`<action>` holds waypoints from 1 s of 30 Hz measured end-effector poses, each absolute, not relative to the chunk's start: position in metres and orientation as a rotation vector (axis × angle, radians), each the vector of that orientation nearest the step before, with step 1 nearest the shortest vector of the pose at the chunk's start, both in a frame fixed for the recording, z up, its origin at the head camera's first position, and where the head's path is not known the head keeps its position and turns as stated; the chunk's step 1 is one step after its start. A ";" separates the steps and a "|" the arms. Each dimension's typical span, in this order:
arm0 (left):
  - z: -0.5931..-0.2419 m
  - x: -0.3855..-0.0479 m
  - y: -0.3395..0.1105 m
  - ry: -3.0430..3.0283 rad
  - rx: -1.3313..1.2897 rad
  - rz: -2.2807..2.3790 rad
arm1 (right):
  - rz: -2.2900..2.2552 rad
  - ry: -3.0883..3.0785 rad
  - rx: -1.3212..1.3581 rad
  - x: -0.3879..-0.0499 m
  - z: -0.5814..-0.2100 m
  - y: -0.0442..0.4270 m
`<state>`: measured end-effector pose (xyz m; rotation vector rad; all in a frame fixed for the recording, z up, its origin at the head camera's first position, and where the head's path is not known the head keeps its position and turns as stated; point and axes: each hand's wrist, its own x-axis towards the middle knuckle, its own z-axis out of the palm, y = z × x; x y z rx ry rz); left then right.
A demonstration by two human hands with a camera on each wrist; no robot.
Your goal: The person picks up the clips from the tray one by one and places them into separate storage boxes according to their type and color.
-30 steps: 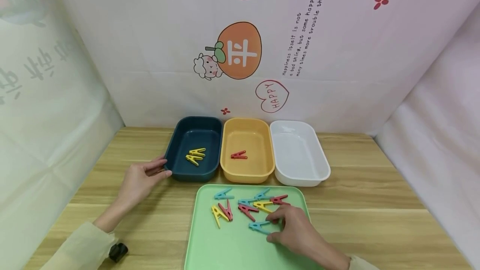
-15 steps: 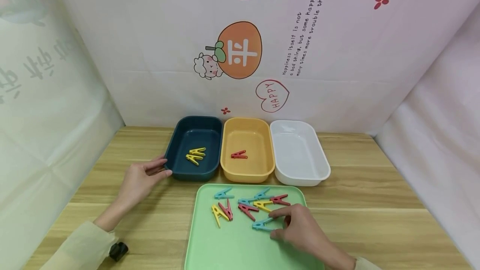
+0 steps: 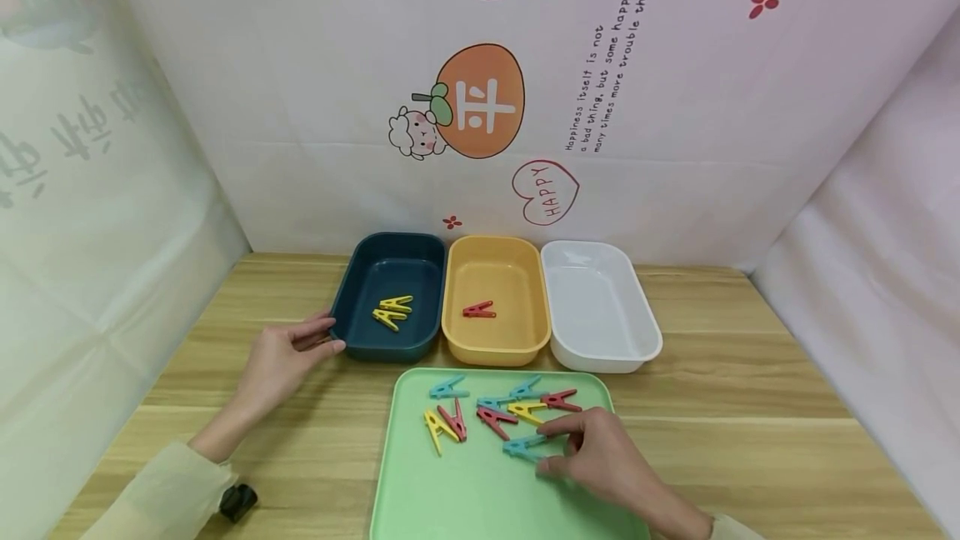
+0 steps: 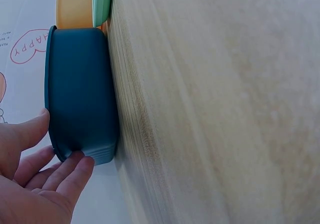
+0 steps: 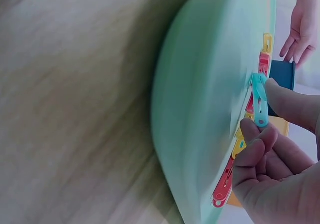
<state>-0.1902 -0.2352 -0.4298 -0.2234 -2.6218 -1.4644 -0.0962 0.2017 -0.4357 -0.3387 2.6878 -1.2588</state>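
My right hand (image 3: 603, 455) pinches a light-blue clothespin (image 3: 521, 446) by its handle ends, thumb on one side and fingertips on the other. In the right wrist view this clothespin (image 5: 259, 99) stands on edge at the green tray (image 3: 442, 494). Several yellow, red and blue clothespins lie around it on the tray, among them a yellow clothespin (image 3: 440, 430) and a red clothespin (image 3: 495, 421). My left hand (image 3: 279, 365) touches the near left corner of the dark blue bin (image 3: 386, 352). Its fingers (image 4: 65, 171) lie fairly straight against the wall, with the thumb at the rim.
The yellow bin (image 3: 495, 355) stands between the dark blue bin and the white bin (image 3: 603, 363). Yellow clothespins (image 3: 390, 313) lie in the dark blue bin, and a red clothespin (image 3: 478, 309) in the yellow one. White printed cloth (image 3: 337, 148) rises behind the wooden table (image 3: 720, 373).
My right hand has shifted slightly right on the tray, and the light-blue clothespin has moved a little with it, its handles now closer together. The left hand has stayed at the dark blue bin.
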 end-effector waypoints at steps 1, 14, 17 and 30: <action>-0.430 -0.190 -0.235 -2.622 -0.223 -1.466 | -1.255 2.689 -0.331 -0.096 -0.436 0.201; -0.428 -0.190 -0.234 -2.621 -0.209 -1.483 | -1.273 2.658 -0.338 -0.095 -0.436 0.205; -0.428 -0.189 -0.234 -2.624 -0.204 -1.480 | -1.291 2.643 -0.330 -0.094 -0.436 0.207; -0.429 -0.189 -0.234 -2.623 -0.201 -1.465 | -1.431 2.540 -0.281 -0.103 -0.418 0.222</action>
